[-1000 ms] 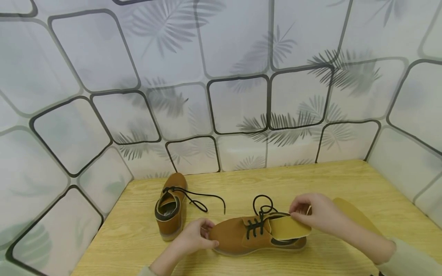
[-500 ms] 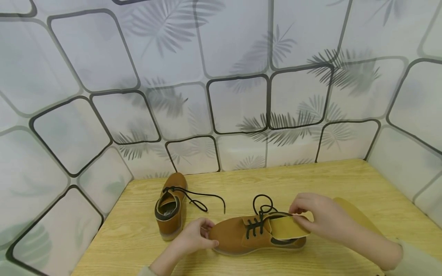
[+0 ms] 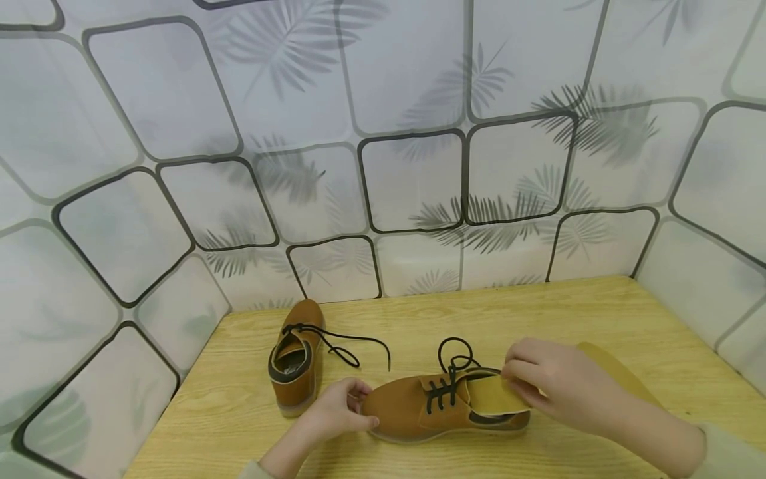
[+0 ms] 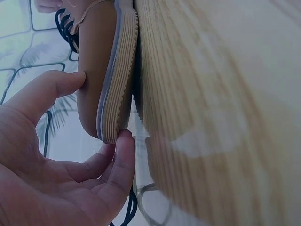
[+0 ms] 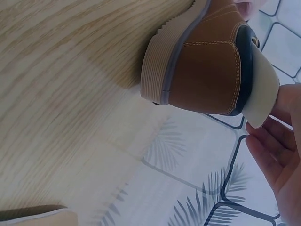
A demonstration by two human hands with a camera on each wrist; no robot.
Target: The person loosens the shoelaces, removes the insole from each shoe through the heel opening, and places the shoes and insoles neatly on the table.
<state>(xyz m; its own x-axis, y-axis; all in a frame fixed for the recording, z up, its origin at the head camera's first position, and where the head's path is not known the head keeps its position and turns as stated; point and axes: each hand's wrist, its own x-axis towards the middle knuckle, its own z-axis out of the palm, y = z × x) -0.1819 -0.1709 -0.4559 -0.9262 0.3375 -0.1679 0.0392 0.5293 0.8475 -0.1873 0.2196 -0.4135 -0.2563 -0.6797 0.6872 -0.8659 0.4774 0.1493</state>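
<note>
A brown lace-up shoe [image 3: 399, 407] lies sideways across the table, toe to the left. My left hand [image 3: 336, 414] grips its toe, thumb on the upper and fingertips at the sole's front edge in the left wrist view. From the shoe's opening sticks a tan insole [image 3: 492, 395], its front part hidden inside. With my right hand [image 3: 559, 379] I pinch the insole's heel end, just above the shoe's dark padded collar [image 5: 243, 66]. The heel of the insole shows pale from below in the right wrist view.
A second brown shoe [image 3: 299, 362] stands to the left, its black lace [image 3: 359, 339] trailing rightward. Behind my right forearm lies another tan insole [image 3: 616, 372]. A patterned covering [image 3: 413, 193] rises along the table's back and sides.
My right hand has shifted slightly right and down, and its fingers now cover more of the insole's heel end. The left hand and the shoe have stayed in place.
</note>
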